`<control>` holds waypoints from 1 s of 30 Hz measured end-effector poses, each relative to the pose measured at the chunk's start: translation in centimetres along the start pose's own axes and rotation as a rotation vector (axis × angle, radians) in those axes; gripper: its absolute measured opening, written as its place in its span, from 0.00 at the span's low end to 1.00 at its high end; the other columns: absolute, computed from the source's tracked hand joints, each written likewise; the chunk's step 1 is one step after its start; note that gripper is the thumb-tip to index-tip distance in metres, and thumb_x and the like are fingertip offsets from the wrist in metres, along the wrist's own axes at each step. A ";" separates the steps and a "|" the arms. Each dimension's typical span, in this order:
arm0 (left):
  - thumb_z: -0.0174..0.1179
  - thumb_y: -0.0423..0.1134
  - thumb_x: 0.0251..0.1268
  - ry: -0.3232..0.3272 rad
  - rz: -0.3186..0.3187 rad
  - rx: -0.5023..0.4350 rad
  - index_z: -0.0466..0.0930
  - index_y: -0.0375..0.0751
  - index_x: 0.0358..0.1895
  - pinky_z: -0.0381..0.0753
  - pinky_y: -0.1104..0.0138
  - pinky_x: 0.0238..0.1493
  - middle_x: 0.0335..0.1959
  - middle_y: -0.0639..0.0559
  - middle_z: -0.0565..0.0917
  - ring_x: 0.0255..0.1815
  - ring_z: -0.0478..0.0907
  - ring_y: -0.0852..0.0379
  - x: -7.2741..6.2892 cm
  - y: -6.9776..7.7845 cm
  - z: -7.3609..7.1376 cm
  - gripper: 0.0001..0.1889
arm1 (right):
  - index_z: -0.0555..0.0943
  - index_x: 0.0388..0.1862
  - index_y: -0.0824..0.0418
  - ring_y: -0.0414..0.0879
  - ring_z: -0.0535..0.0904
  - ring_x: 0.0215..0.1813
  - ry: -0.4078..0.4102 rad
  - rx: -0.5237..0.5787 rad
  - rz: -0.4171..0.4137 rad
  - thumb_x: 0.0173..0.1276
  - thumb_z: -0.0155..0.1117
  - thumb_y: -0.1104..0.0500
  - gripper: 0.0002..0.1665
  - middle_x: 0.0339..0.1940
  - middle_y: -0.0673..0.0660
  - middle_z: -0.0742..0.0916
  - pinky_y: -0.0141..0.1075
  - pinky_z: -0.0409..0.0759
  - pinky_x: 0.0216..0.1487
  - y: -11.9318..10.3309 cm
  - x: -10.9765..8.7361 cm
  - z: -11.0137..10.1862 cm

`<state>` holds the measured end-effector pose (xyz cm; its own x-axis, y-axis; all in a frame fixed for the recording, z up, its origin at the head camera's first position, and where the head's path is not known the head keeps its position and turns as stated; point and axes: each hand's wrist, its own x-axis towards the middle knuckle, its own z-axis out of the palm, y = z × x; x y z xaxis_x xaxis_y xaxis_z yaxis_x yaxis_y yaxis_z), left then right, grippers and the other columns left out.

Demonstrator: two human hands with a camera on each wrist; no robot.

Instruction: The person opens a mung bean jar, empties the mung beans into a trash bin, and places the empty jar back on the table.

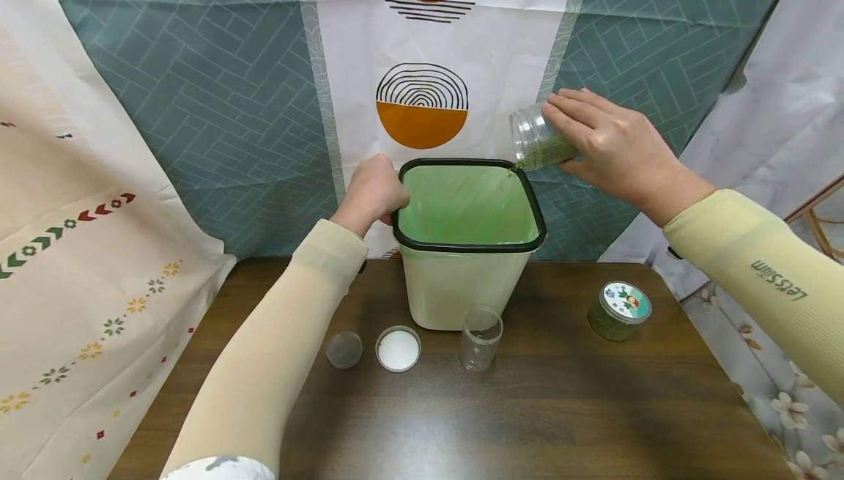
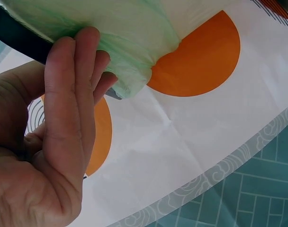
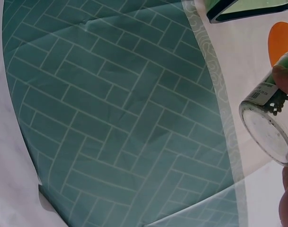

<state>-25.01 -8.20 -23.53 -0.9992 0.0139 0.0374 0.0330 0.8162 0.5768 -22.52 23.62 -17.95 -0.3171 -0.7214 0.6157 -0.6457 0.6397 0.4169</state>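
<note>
The right hand (image 1: pixel 603 139) has its fingers and thumb curled round a clear cylindrical jar with green granular contents (image 1: pixel 537 141); the jar lies across the grip, tipped on its side, its open mouth sticking out beyond the fingertips to the left and its base showing in the right wrist view. Green bits sit at the mouth's lower lip, just by the back right corner of a pale, tapered bin with a black rim (image 1: pixel 461 282); whether jar and rim touch, I cannot tell. The left hand (image 1: pixel 374 190) grips that rim on its left side, fingers against the thin translucent green liner (image 2: pixel 120 38) and the thumb opposite. In front of the bin, on the dark brown wooden table (image 1: pixel 560 421), stand a clear cylindrical container (image 1: pixel 480 344), a round lid with a white disc (image 1: pixel 398 350) and a translucent round lid (image 1: pixel 344 350). Well to the right sits a closed jar of green contents with a picture label (image 1: pixel 616 315).
</note>
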 end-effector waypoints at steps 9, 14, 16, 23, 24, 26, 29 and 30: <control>0.52 0.29 0.47 -0.003 -0.012 -0.018 0.66 0.43 0.18 0.80 0.65 0.14 0.16 0.48 0.71 0.14 0.82 0.49 0.0 0.1 -0.2 0.07 | 0.71 0.63 0.65 0.57 0.71 0.65 -0.003 -0.001 -0.002 0.35 0.81 0.68 0.51 0.62 0.65 0.77 0.49 0.67 0.68 -0.1 0.2 -0.2; 0.53 0.29 0.47 -0.005 -0.016 -0.026 0.67 0.42 0.19 0.80 0.65 0.14 0.16 0.47 0.72 0.14 0.81 0.50 0.0 0.0 0.0 0.07 | 0.71 0.64 0.65 0.57 0.71 0.65 -0.015 -0.013 -0.009 0.36 0.80 0.67 0.50 0.62 0.65 0.77 0.48 0.67 0.68 -0.1 0.3 -0.2; 0.53 0.29 0.47 -0.008 -0.012 -0.021 0.66 0.43 0.18 0.80 0.65 0.14 0.14 0.48 0.70 0.13 0.81 0.50 0.0 0.0 0.1 0.08 | 0.71 0.64 0.65 0.58 0.71 0.65 -0.018 -0.016 -0.007 0.36 0.80 0.67 0.50 0.62 0.65 0.77 0.49 0.68 0.68 -0.1 0.2 -0.2; 0.52 0.29 0.48 -0.013 -0.005 0.004 0.65 0.44 0.16 0.81 0.65 0.15 0.13 0.51 0.68 0.15 0.82 0.50 -0.1 0.0 0.1 0.09 | 0.71 0.63 0.65 0.58 0.71 0.65 -0.011 -0.013 -0.004 0.35 0.80 0.68 0.50 0.61 0.65 0.77 0.49 0.68 0.67 -0.1 0.2 -0.3; 0.52 0.29 0.48 -0.011 -0.003 0.007 0.65 0.44 0.16 0.81 0.65 0.16 0.13 0.51 0.68 0.15 0.82 0.50 0.0 0.0 0.1 0.09 | 0.71 0.63 0.65 0.58 0.71 0.65 -0.010 -0.011 -0.005 0.35 0.80 0.68 0.50 0.61 0.65 0.77 0.49 0.68 0.68 -0.1 0.2 -0.3; 0.51 0.29 0.48 -0.010 0.001 0.013 0.65 0.44 0.16 0.81 0.65 0.16 0.13 0.51 0.68 0.14 0.82 0.50 0.0 0.0 0.0 0.09 | 0.71 0.63 0.65 0.57 0.71 0.65 -0.010 -0.008 -0.007 0.35 0.80 0.68 0.50 0.61 0.65 0.77 0.49 0.68 0.68 -0.1 0.2 -0.3; 0.51 0.29 0.48 -0.005 0.006 0.018 0.65 0.45 0.16 0.80 0.66 0.15 0.13 0.51 0.68 0.14 0.81 0.51 0.0 -0.1 0.0 0.10 | 0.71 0.63 0.65 0.57 0.71 0.65 -0.013 -0.009 -0.012 0.35 0.80 0.68 0.50 0.62 0.65 0.77 0.49 0.68 0.68 -0.1 0.4 -0.3; 0.51 0.29 0.48 -0.004 0.008 0.020 0.65 0.44 0.16 0.80 0.66 0.14 0.13 0.51 0.69 0.13 0.81 0.51 0.0 -0.1 0.0 0.09 | 0.71 0.63 0.65 0.57 0.71 0.65 -0.014 -0.010 -0.015 0.35 0.80 0.68 0.50 0.62 0.64 0.77 0.49 0.68 0.68 -0.1 0.4 -0.3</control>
<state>-25.03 -8.29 -23.56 -0.9990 0.0233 0.0385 0.0408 0.8276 0.5598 -22.43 23.36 -17.52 -0.3173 -0.7342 0.6003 -0.6435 0.6316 0.4323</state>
